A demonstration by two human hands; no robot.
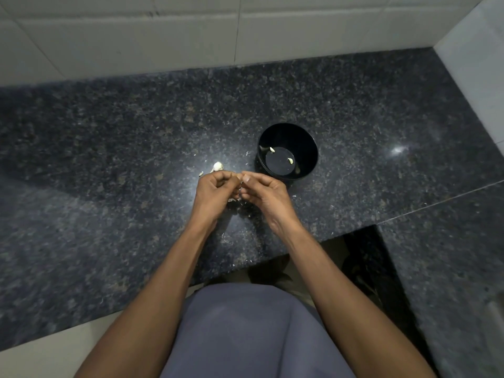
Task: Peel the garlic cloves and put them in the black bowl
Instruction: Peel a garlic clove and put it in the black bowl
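Observation:
The black bowl (305,137) stands on the dark granite counter (109,148), with two peeled garlic cloves (290,160) lying inside on its bottom. My left hand (215,190) and my right hand (263,193) meet just left of and below the bowl, fingertips together, pinching a small garlic clove (240,176) that is mostly hidden between them. A white garlic piece (217,166) lies on the counter just beyond my left hand. Bits of papery peel (232,199) lie under the hands.
A tiled wall (163,36) runs along the back and a white side wall (480,64) closes the right. The counter's front edge (240,268) is near my body, with a step in it at the right. Small peel flakes are scattered on the counter around the hands.

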